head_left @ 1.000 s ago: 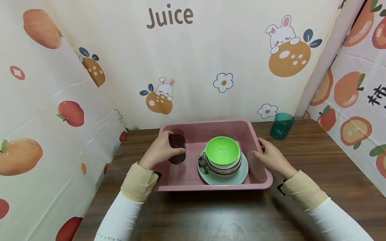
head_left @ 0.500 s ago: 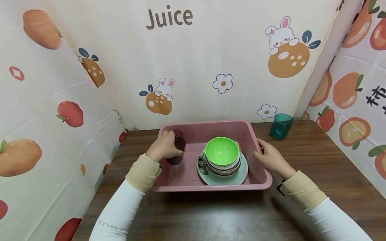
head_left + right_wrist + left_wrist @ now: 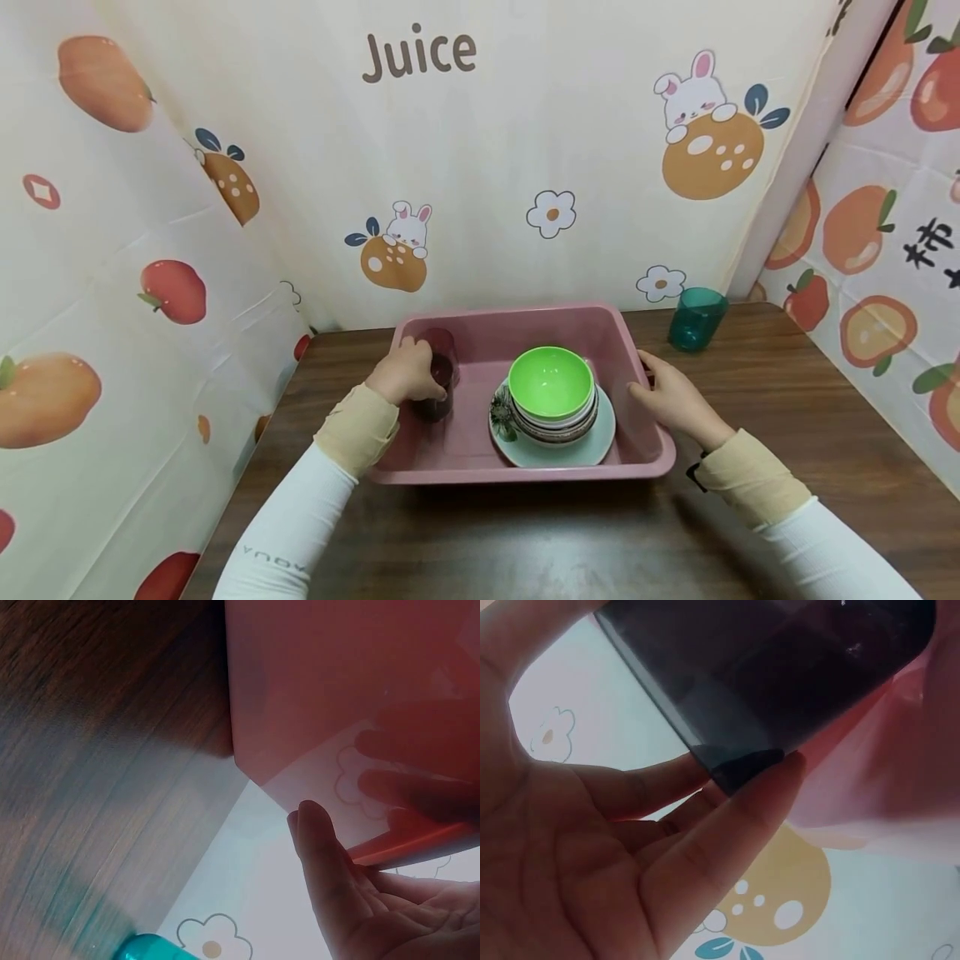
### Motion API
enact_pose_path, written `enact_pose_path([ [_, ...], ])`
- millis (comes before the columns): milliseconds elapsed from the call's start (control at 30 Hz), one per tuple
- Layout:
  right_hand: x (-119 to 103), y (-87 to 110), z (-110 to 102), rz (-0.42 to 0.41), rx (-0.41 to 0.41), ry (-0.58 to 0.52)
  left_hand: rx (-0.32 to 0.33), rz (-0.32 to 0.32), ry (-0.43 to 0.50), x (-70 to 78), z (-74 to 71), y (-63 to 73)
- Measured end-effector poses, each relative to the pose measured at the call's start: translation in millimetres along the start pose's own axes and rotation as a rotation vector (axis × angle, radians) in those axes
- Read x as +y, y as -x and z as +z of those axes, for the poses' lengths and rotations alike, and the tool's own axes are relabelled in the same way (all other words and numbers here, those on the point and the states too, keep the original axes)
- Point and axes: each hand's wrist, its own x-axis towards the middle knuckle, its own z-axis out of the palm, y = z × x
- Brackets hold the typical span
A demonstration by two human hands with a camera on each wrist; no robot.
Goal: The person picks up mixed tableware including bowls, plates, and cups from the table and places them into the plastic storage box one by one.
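In the head view, my left hand point(image 3: 408, 371) holds a dark see-through cup point(image 3: 435, 408) inside the left end of a pink basin point(image 3: 517, 477). Close up, in the left wrist view, thumb and fingers curve about the dark cup's end, and a fingertip point(image 3: 791, 769) lies along its edge. A reddish see-through rounded shape point(image 3: 437, 340) shows just behind the cup. My right hand point(image 3: 678, 402) grips the basin's right rim, its thumb on the inner side. Stacked bowls, a bright green one point(image 3: 551, 382) on top, sit on a pale plate point(image 3: 600, 442) right of the basin's middle.
A teal cup point(image 3: 697, 319) stands on the brown wooden table point(image 3: 540, 542), behind and right of the basin. Fruit-printed cloth point(image 3: 480, 150) hangs along the back and both sides, close behind the basin's far rim.
My left hand has lowered the dark cup a little and shifted it slightly left within the basin. The right hand keeps its grip on the rim, and the bowls have not moved.
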Motion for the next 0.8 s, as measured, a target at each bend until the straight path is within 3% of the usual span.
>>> enact_pose_path([
  [367,0.7,0.5,1.3,-0.003,-0.001,-0.011,-0.090,-0.014,-0.032,-1.2,4.9,-3.7],
  [800,2.8,-1.0,1.8,-0.014,0.008,0.005,-0.061,-0.020,-0.075,-1.1,7.0,-5.1],
])
